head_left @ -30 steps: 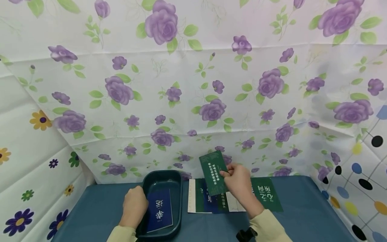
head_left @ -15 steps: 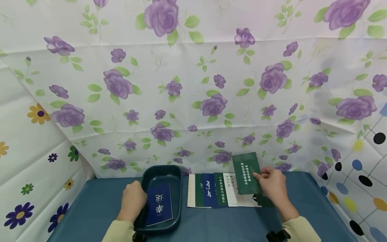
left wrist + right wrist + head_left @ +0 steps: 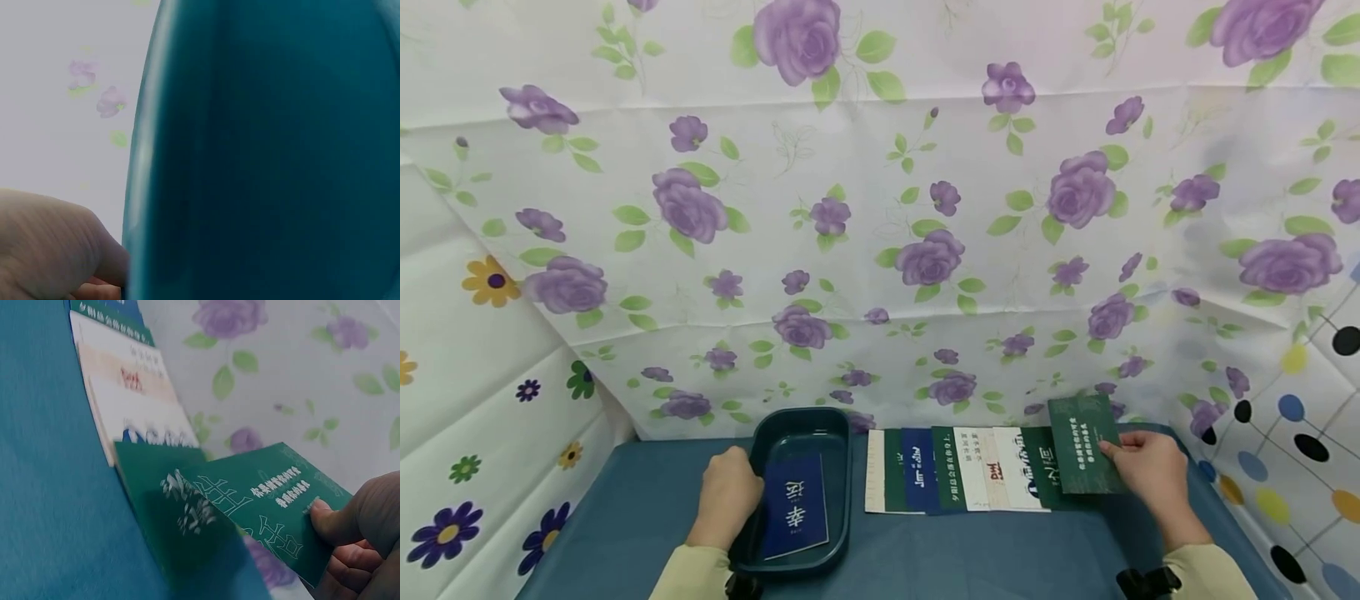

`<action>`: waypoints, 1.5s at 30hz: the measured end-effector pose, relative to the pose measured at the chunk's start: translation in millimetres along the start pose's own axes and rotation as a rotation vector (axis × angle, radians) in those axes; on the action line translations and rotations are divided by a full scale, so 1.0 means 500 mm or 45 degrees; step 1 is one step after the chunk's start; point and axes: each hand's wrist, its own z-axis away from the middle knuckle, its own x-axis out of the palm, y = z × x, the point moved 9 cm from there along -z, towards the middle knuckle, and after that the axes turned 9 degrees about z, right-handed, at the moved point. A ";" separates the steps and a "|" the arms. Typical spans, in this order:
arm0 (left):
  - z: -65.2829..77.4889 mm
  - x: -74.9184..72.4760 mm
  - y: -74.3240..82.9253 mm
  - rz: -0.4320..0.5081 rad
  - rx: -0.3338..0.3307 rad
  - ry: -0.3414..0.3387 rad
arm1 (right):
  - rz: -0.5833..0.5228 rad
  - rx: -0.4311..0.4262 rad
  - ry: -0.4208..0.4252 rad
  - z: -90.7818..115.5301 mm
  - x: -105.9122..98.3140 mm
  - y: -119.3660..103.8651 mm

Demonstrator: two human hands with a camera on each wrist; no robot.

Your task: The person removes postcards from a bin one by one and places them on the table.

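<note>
A dark green card (image 3: 1081, 446) with white writing is pinched between the thumb and fingers of my right hand (image 3: 1153, 471). It hovers over the right end of a row of overlapping cards (image 3: 955, 471) in green, blue and white. In the right wrist view the held card (image 3: 275, 494) stands tilted just above the last green card (image 3: 169, 519) of that row. At the left, my left hand (image 3: 728, 496) grips the left rim of a dark teal tray (image 3: 844, 500). Inside the tray lies a blue card (image 3: 795, 508) with white characters.
The table has a blue-teal cover (image 3: 985, 558). Behind it rises a white sheet with purple flowers (image 3: 865, 250). More patterned sheets close off the left side (image 3: 490, 400) and the right side (image 3: 1311, 492).
My right hand has carried the green card to the right, from above the middle of the row to its right end. My left hand keeps its grip on the tray.
</note>
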 end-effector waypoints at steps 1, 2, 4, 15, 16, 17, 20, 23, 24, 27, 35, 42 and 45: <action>0.000 -0.001 0.000 0.001 0.002 0.004 | 0.007 0.001 -0.014 -0.005 0.005 0.007; 0.000 -0.002 -0.001 0.002 0.003 0.008 | 0.010 0.005 -0.027 -0.010 0.012 0.014; 0.001 -0.003 -0.003 0.005 0.007 0.009 | 0.013 0.025 -0.047 -0.018 0.024 0.031; -0.004 -0.004 -0.009 0.013 -0.013 0.011 | 0.045 0.081 -0.112 -0.047 0.067 0.070; -0.005 -0.005 -0.010 0.018 -0.019 0.013 | 0.047 0.077 -0.118 -0.047 0.069 0.070; -0.005 -0.007 -0.012 0.022 -0.026 0.014 | 0.052 0.070 -0.125 -0.048 0.071 0.069; -0.004 -0.007 -0.017 0.033 -0.045 -0.001 | 0.071 0.026 -0.133 -0.047 0.076 0.064; -0.001 -0.005 -0.018 0.024 -0.046 -0.010 | 0.095 -0.010 -0.150 -0.046 0.087 0.064; 0.000 -0.004 -0.017 0.018 -0.042 -0.005 | 0.108 -0.022 -0.144 -0.046 0.089 0.063; 0.002 -0.002 -0.014 0.004 -0.030 0.019 | 0.146 -0.032 -0.131 -0.046 0.096 0.063; 0.003 0.004 0.007 -0.043 0.030 0.039 | 0.251 0.014 -0.057 -0.047 0.100 0.053; 0.002 0.007 0.017 -0.070 0.063 0.049 | 0.240 0.031 0.021 -0.039 0.097 0.055; 0.001 0.008 0.016 -0.079 0.055 0.047 | 0.235 0.027 0.027 -0.037 0.099 0.057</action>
